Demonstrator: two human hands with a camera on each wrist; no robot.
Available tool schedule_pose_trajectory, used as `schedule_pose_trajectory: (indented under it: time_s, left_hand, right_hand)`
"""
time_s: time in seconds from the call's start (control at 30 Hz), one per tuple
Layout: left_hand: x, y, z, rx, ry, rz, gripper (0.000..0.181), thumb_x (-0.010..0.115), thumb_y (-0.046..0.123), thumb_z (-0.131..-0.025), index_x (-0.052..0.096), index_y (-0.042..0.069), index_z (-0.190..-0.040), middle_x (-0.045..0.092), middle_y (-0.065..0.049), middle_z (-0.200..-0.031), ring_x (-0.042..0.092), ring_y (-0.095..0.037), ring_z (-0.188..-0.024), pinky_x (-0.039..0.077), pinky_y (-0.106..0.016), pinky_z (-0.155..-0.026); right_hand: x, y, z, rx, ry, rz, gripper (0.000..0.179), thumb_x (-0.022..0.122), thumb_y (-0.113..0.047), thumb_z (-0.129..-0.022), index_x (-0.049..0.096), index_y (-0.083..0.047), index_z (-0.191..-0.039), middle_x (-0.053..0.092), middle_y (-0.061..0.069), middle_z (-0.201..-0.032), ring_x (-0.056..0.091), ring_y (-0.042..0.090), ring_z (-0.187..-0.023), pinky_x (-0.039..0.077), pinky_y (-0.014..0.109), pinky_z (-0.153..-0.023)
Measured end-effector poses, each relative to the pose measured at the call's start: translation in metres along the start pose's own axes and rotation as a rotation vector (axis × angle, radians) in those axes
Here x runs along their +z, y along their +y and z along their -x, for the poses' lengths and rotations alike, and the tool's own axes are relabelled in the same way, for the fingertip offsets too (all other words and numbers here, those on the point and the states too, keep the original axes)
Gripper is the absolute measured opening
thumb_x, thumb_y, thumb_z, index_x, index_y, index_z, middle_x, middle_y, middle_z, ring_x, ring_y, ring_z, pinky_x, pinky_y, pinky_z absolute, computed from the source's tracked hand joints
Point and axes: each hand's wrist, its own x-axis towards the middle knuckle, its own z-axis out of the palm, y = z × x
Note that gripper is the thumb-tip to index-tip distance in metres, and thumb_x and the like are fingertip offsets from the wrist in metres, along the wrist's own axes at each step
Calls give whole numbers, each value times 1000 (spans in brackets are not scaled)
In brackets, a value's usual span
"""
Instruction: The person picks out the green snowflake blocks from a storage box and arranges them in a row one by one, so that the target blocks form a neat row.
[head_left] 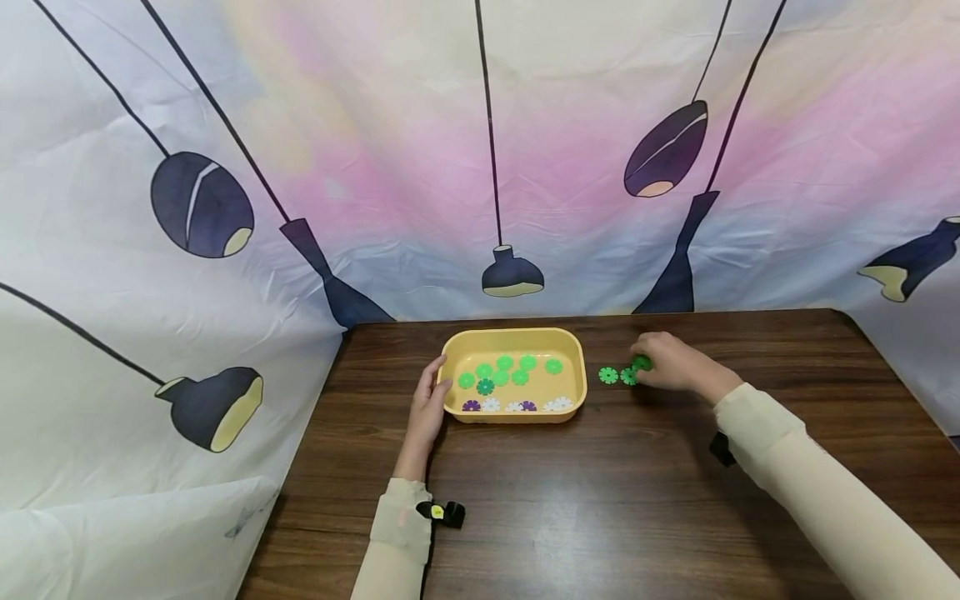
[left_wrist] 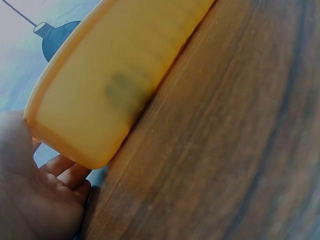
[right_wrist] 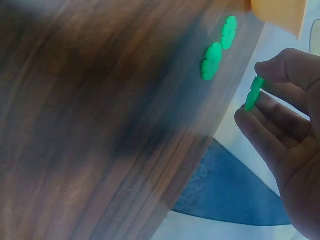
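A yellow plastic tray [head_left: 517,417] stands on the wooden table with flower-shaped plastic discs inside. My left hand [head_left: 427,404] grips its left end, thumb over the rim and fingers outside, as the left wrist view [left_wrist: 45,185] also shows. Right of the tray, my right hand [head_left: 671,363] pinches a green flower-shaped disc [right_wrist: 254,94] between thumb and fingertips, held above the table. Two more green discs lie on the table by that hand, one closer to the tray [head_left: 608,376] and one partly by the fingers [head_left: 627,377].
Inside the tray are several light green discs [head_left: 528,363], a dark green one [head_left: 485,387], and white [head_left: 491,405] and purple [head_left: 471,406] ones along the near side. Behind the dark table [head_left: 570,500] hangs a cloth [head_left: 420,167] printed with lamps.
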Motion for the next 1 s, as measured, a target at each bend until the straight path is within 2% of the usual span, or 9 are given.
schedule_pose_trajectory:
  time_s: [0.3, 0.53, 0.67, 0.83, 1.0]
  left_hand:
    - [0, 1, 1, -11, -3, 14, 50, 48, 12, -111, 43, 9, -161, 28, -14, -172, 25, -33, -158, 30, -56, -121]
    - [-1, -1, 1, -2, -6, -8, 49, 48, 13, -112, 43, 10, -160, 28, -13, -172, 23, -32, -159, 29, -55, -122]
    - [-2, -3, 0, 3, -9, -7, 48, 48, 15, -112, 45, 11, -160, 29, -11, -171, 22, -30, -159, 28, -54, -123]
    - [-2, -1, 0, 5, -8, -3, 48, 48, 14, -112, 45, 10, -160, 29, -12, -172, 20, -31, -160, 27, -54, -124]
    - [-1, 0, 0, 11, -2, 11, 48, 49, 13, -111, 45, 8, -159, 29, -14, -171, 19, -31, -160, 25, -53, -125]
  right_hand:
    - [4, 9, 8, 19, -16, 0, 28, 73, -1, -91, 72, 11, -116, 68, 20, -107, 65, 29, -89, 53, 44, -72]
    - [8, 16, 10, 37, -31, -21, 24, 72, -2, -92, 73, 8, -114, 68, 19, -107, 62, 26, -86, 49, 41, -69]
    - [11, 20, 11, 48, -38, -21, 26, 72, -3, -92, 73, 8, -116, 69, 23, -112, 66, 36, -97, 55, 48, -76]
    - [15, 23, 12, 64, -39, -25, 30, 72, -3, -93, 71, 8, -122, 69, 27, -120, 65, 46, -110, 55, 57, -87]
    - [18, 25, 13, 55, -23, -25, 28, 71, -1, -92, 71, 8, -119, 70, 25, -115, 67, 42, -104, 56, 55, -84]
